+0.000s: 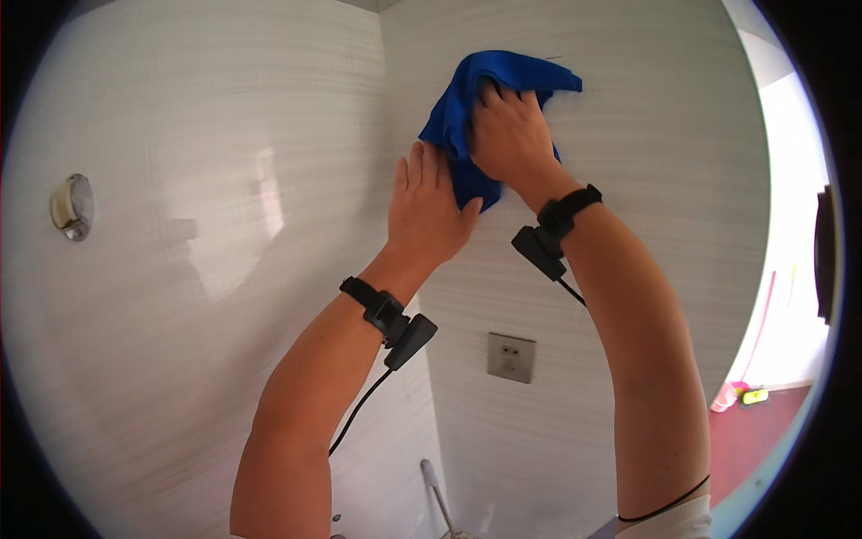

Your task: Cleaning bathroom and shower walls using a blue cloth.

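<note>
A blue cloth (503, 67) lies bunched and folded against the light, streaked wall near the inside corner. My right hand (514, 135) presses into it, with the fingers bent and their tips partly hidden in a fold. Just below and left of the cloth, my left hand (429, 202) is spread flat on the wall. Its fingers point up and its thumb sticks out to the right by the cloth's lower end. I cannot tell whether its fingertips touch the cloth. Each wrist wears a black strap with a small device and cable.
A metal socket plate (511, 357) is set in the wall below my hands. On the left wall sits a round metal fitting (74, 207). A grey-handled pole (431, 476) leans in the lower corner. Beyond the wall's right edge are a bright opening and a red floor (763, 436).
</note>
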The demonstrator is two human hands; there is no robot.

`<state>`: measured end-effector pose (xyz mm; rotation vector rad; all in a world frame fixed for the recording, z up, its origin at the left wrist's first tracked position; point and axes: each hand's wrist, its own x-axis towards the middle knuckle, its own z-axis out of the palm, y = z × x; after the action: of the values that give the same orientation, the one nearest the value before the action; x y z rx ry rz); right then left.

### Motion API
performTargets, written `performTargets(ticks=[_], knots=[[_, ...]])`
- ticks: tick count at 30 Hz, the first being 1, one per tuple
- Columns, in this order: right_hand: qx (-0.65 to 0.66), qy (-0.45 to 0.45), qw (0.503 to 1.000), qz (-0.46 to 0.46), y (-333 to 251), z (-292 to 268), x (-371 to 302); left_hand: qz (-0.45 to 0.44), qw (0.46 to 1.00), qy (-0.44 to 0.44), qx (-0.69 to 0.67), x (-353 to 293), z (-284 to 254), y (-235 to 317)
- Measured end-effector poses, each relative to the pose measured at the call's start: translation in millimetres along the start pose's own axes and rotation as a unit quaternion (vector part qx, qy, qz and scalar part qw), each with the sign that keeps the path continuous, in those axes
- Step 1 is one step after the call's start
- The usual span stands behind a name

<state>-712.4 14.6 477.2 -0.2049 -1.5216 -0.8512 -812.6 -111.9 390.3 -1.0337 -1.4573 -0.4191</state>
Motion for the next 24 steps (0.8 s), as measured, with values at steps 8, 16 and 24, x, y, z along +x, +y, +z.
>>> performTargets(ticks=[8, 16, 24], knots=[[0.124, 0.069, 0.984, 0.111, 1.8, 32.5, -0.3, 0.05, 0.975, -0.103, 0.19, -61.1, -91.0, 1.8], [0.221, 0.049, 0.964, 0.138, -0.4, 35.4, 2.7, 0.047, 0.935, -0.201, 0.29, -110.7, -231.5, 32.4], [0.448, 0.198, 0.805, 0.334, -89.1, 39.0, 2.4, 0.052, 0.915, -0.219, 0.336, -148.9, -261.5, 10.9]])
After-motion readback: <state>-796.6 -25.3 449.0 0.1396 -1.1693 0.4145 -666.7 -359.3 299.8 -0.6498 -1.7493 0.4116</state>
